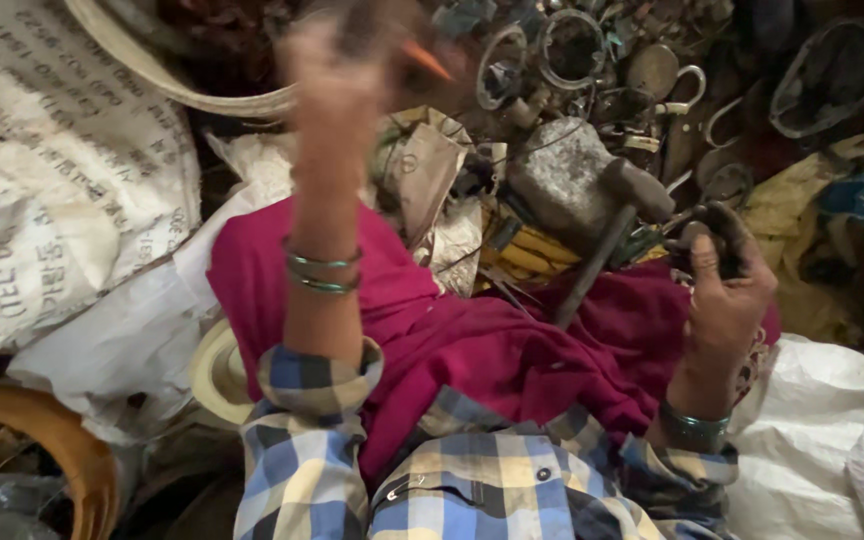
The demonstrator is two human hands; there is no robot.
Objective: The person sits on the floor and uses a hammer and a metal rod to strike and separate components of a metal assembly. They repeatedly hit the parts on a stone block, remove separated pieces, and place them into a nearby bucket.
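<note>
Checked sleeves (302,470) in blue and yellow lay closest, over a pink cloth (472,345) on the lap. Up high was the left hand (337,75) — all blurry, with an orange tip (430,63) poking out beside it; I could not tell how it gripped. Green bangles (322,272) ringed that wrist. Over by the cloth's right edge, the right hand (724,290) was closed on a small dark piece (712,235). Near it a hammer (607,235) leaned against a grey stone (562,180), with metal rings (572,45) piled behind. White sacks (52,170) lay at the left.
</note>
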